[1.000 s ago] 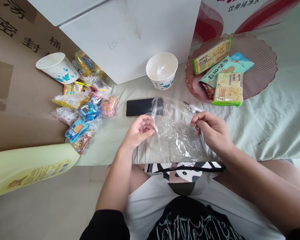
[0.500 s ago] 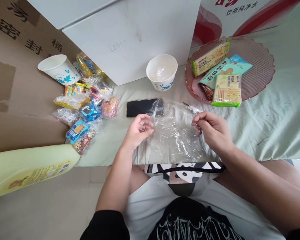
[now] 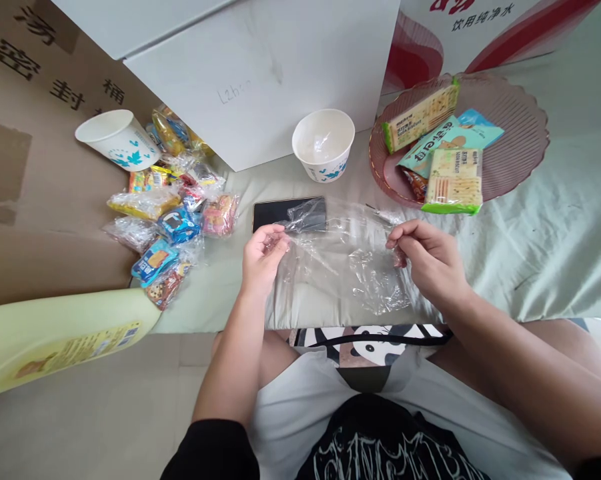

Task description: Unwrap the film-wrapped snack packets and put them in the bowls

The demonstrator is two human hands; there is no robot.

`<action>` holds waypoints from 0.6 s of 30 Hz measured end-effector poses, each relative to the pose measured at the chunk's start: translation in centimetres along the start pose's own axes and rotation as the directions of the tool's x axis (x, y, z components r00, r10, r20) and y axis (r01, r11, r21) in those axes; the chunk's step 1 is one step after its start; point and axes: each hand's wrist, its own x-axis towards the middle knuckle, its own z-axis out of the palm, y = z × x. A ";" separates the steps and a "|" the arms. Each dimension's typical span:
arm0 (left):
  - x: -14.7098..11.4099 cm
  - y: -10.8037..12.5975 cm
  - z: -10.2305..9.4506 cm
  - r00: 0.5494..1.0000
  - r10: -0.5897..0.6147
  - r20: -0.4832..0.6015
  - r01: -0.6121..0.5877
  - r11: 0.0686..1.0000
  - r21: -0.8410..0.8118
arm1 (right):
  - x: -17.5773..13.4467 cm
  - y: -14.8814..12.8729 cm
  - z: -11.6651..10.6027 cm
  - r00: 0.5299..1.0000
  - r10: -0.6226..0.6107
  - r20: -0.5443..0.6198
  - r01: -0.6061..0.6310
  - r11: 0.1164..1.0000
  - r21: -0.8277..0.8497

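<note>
Between my hands stretches a clear plastic bag (image 3: 330, 260), crinkled and see-through, lying low over the cloth. My left hand (image 3: 264, 257) pinches its left edge, fingers closed. On the other side, my right hand (image 3: 427, 257) grips the bag's right edge between thumb and fingers. Part of the bag covers a black phone (image 3: 270, 211), which lies flat just beyond my left hand. A thin pointed metal tool (image 3: 376, 211), perhaps scissors, shows near my right fingertips; the rest of it is hidden.
A white paper cup (image 3: 324, 143) stands behind the bag. At right, a pink scalloped plate (image 3: 517, 133) holds several snack packets. Wrapped snacks (image 3: 180, 223) are piled at left, with a tilted paper cup (image 3: 120, 140) on them. A yellow bottle (image 3: 65, 340) lies at lower left.
My left hand has moved left and its fingers have closed on the bag's edge. The bag is spread wider, over more of the phone. My right hand has barely moved.
</note>
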 end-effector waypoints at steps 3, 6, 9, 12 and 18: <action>0.0 0.0 0.0 1.000 0.015 -0.016 -0.014 0.999 0.044 | 0.1 0.1 0.0 1.000 -0.007 0.009 0.007 1.000 -0.008; 0.0 0.1 0.0 0.999 0.031 -0.040 -0.029 0.998 0.058 | 0.2 0.1 -0.1 1.000 -0.004 0.014 0.004 1.000 -0.012; -0.1 0.2 0.0 0.998 0.025 -0.064 -0.022 0.999 0.046 | 0.2 0.0 -0.1 1.000 0.013 0.008 -0.013 1.000 -0.006; -0.1 0.3 0.0 0.997 0.008 -0.078 -0.006 1.000 0.027 | 0.2 -0.1 -0.2 1.000 0.026 0.000 -0.026 1.000 0.002; -0.2 0.6 -0.1 0.997 -0.034 -0.066 0.034 0.999 -0.003 | 0.1 -0.4 -0.1 0.999 0.040 -0.004 -0.040 0.999 -0.004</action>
